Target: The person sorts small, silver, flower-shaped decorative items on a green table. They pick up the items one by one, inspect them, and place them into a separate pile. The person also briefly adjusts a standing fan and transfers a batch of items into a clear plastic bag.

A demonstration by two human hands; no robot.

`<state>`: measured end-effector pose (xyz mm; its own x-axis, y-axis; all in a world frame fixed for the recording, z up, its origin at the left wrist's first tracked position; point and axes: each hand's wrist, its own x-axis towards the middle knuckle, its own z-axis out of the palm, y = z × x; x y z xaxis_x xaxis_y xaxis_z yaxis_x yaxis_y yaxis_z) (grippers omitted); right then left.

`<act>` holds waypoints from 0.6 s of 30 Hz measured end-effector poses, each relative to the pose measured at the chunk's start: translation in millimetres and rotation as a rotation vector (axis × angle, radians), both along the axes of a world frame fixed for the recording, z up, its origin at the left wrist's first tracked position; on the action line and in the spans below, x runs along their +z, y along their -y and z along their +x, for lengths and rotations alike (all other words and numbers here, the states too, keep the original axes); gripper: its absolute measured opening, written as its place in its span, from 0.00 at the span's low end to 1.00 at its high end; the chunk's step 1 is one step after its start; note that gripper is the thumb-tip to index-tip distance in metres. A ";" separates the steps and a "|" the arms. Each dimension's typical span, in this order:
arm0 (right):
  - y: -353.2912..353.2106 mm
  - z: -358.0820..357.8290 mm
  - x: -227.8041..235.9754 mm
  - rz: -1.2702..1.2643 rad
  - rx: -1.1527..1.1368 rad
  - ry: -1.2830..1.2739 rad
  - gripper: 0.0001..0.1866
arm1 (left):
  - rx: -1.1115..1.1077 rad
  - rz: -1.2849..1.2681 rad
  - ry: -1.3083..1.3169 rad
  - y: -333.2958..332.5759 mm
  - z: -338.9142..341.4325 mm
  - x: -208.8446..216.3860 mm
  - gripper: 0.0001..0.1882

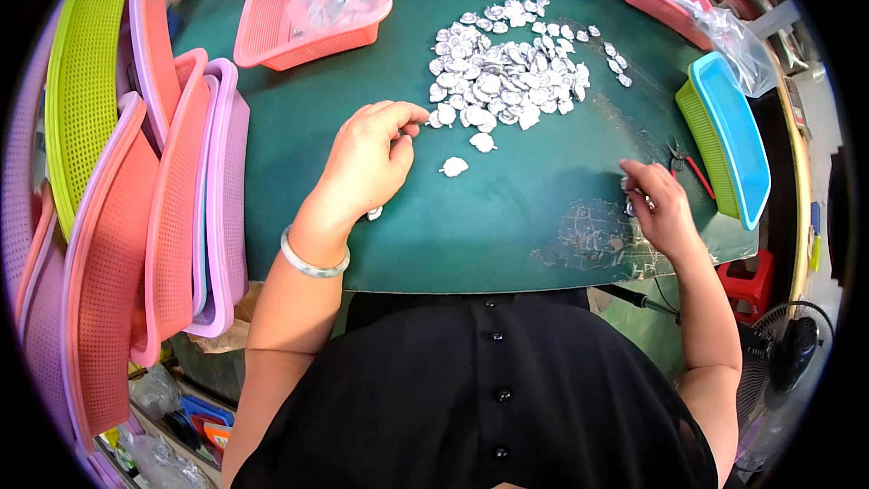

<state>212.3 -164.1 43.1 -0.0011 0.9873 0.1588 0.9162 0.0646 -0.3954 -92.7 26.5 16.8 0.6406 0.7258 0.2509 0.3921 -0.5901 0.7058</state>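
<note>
A heap of small flat silvery-white metal pieces, rounded with scalloped outlines, lies on the green tabletop. My left hand is at the heap's near left edge. Its index fingertip meets a piece there, with the thumb held apart from it. One piece shows beside my left wrist, partly hidden by it. Two loose pieces, the nearer at the front, lie just right of this hand. At the right, my right hand is closed with small silvery pieces at its fingertips, their shape partly covered.
Red-handled pliers lie right of my right hand, near a blue and green basket. A pink basket with a plastic bag stands at the far left. Stacked coloured baskets crowd the left edge. A fan stands at lower right.
</note>
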 end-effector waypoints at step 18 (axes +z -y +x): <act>-103.4 -129.6 -27.3 0.090 0.348 -0.188 0.21 | 0.052 -0.048 -0.023 -5.8 -0.8 -8.2 0.08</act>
<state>82.7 -60.7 15.8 -0.2957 0.9151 0.2743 0.7458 0.4006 -0.5323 -93.5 32.3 8.6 0.6065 0.7693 0.2010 0.4378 -0.5341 0.7233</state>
